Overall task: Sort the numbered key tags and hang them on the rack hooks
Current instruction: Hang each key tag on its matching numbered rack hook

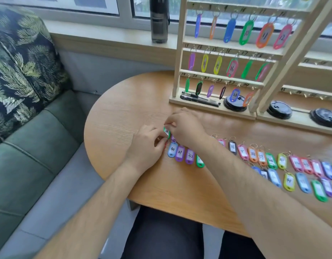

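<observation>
Two hands, left (146, 144) and right (187, 126), in a pinch on one green tag (167, 132).

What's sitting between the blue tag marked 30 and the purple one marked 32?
A purple tag marked 31 lies there, side by side with blue tag 30 and purple tag 32 on the table, as the head view shows.

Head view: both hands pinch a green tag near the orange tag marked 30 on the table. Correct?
Not quite: in the head view the tag marked 30 is blue, not orange. The left hand and right hand do pinch the green tag near it, over the table.
</observation>
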